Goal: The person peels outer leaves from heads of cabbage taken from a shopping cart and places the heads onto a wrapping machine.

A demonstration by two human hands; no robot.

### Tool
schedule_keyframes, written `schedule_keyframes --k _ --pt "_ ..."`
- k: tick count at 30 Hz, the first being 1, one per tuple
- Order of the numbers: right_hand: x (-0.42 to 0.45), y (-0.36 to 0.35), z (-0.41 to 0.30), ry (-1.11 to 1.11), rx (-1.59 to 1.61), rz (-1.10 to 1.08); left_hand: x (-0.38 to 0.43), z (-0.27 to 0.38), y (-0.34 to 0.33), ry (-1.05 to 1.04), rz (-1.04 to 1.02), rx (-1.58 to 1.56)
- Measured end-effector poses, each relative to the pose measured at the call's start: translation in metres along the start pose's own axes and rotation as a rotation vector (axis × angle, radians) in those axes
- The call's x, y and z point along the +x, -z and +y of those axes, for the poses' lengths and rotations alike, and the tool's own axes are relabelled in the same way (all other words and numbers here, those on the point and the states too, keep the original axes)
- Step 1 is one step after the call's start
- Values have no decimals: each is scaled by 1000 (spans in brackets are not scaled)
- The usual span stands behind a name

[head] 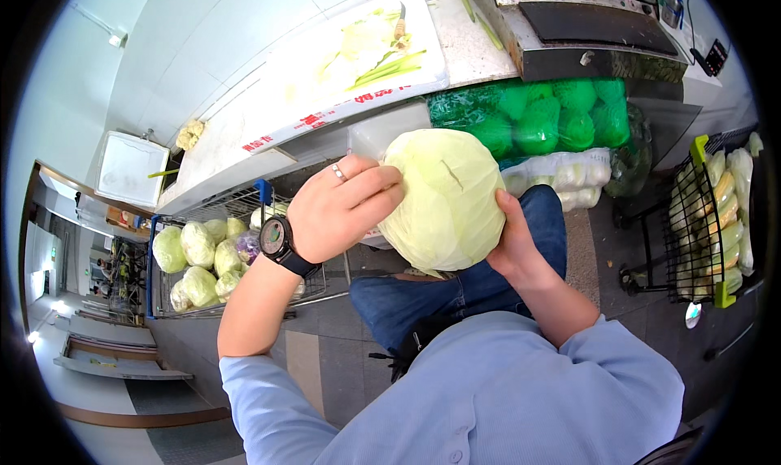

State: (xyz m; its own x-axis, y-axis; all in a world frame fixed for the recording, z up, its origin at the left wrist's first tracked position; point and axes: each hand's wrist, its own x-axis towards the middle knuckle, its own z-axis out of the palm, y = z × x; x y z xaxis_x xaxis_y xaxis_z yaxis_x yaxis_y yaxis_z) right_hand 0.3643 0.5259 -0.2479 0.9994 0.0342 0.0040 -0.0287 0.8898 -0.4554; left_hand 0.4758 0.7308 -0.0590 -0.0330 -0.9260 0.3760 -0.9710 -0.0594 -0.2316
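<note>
A large pale-green cabbage (445, 202) is held up before me, above my lap, with a short dark slit or mark on its outer leaf. My right hand (515, 236) supports it from the lower right, thumb along the side. At the cabbage's left edge, the bent fingers of my left hand (351, 205) press against the outer leaves; their tips are partly hidden. That hand wears a ring, and a black watch (277, 242) sits on its wrist.
A foam board (436, 50) on the counter bears leaf trimmings and a knife (399, 25). On the left stands a cart (152, 263) of wrapped cabbages (198, 245). Green-netted produce (537, 123) lies under the counter. A black wire basket cart (686, 221) holds bagged vegetables on the right.
</note>
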Motion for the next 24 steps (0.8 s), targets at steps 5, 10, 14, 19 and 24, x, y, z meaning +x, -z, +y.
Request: schedule_keyframes --k 5,10,14,19,24 --pt "-1 3 2 0 11 -5 -21 -14 -5 18 6 11" --pt "3 15 5 26 34 19 -64 -60 -51 265 49 105" --pt "2 7 0 73 28 57 -83 -75 -94 561 -19 54" --pt "6 11 1 50 52 84 -55 -10 -62 490 356 -71" --pt "7 10 8 17 -17 145 -49 46 -54 -143 139 157"
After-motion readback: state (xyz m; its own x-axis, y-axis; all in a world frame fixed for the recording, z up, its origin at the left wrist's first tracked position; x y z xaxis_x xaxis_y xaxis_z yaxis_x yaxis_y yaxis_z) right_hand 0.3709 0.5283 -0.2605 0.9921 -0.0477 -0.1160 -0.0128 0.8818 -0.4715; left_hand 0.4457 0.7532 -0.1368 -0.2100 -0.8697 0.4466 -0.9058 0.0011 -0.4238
